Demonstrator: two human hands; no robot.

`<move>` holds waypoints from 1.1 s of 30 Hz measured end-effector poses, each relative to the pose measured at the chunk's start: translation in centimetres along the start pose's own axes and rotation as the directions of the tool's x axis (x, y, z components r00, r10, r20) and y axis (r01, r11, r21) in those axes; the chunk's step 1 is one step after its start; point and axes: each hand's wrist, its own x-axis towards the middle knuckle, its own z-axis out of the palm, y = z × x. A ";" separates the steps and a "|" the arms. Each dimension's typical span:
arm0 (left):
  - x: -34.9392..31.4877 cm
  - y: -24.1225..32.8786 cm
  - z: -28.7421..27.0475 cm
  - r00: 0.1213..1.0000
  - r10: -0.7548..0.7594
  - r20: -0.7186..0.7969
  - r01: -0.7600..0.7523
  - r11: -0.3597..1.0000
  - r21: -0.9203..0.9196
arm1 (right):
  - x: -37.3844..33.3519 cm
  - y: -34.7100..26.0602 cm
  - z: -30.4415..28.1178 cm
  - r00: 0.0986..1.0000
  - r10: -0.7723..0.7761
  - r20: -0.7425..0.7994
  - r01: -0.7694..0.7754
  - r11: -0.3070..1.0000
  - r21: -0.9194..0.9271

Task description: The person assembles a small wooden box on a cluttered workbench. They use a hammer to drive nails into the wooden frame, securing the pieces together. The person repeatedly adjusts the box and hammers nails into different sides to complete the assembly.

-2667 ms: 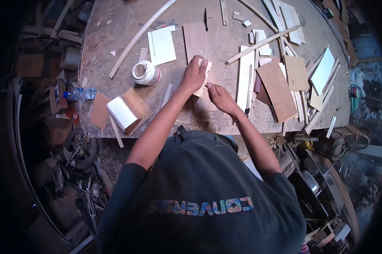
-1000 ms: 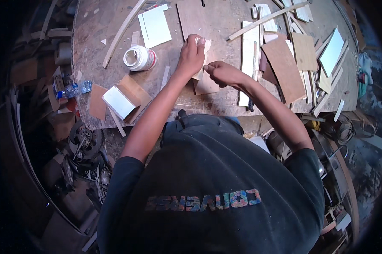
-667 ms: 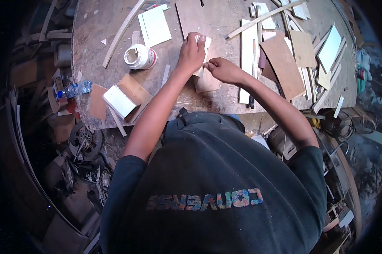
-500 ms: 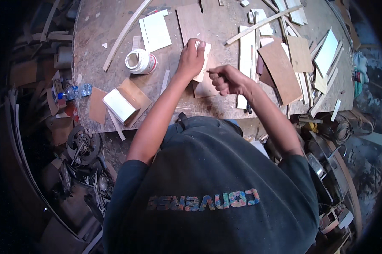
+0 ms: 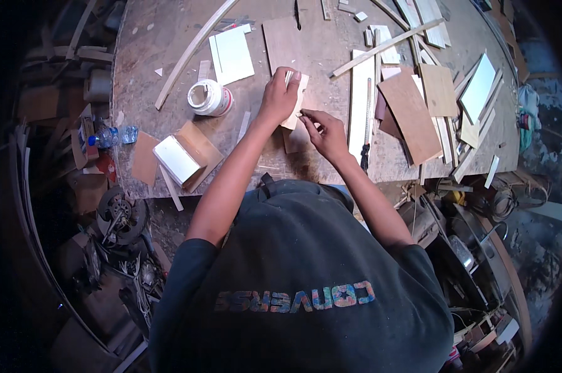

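Observation:
A pale wooden piece [image 5: 302, 93] with a notched or uneven edge stands tilted over the workbench, gripped by my left hand [image 5: 279, 97]. The fingers wrap its top and the thumb lies on its upper edge. My right hand [image 5: 326, 133] is at the piece's lower right edge, thumb and forefinger pinched together there. Whatever sits between those fingertips is too small to make out. Under and behind both hands lie brown thin boards [image 5: 281, 42]. An open white jar [image 5: 210, 98] stands to the left of my left forearm.
On the workbench [image 5: 169, 118], a small white-faced wooden assembly [image 5: 177, 159] sits at the near left, and a white panel [image 5: 232, 56] lies beyond the jar. Wood strips and brown panels [image 5: 411, 115] crowd the right side. A plastic bottle [image 5: 104, 137] lies at the left edge.
My right hand has moved in leftward and slightly nearer, and its fingertips now meet the wooden piece's edge. My left hand keeps its hold. The whole view has shifted slightly.

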 end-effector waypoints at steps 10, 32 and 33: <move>-0.1 0.2 0.2 1.000 0.005 -0.017 -0.005 1.000 0.014 | -0.4 1.6 0.8 0.986 -0.143 -0.083 0.146 0.989 0.025; -0.1 -0.3 0.1 0.998 0.054 0.017 -0.055 0.997 0.055 | 0.3 2.5 1.8 0.969 -0.163 0.189 0.195 0.967 -0.167; 0.1 0.0 -0.1 0.998 0.049 0.031 -0.051 0.997 0.050 | 0.4 1.8 1.7 0.970 -0.120 0.213 0.161 0.969 -0.186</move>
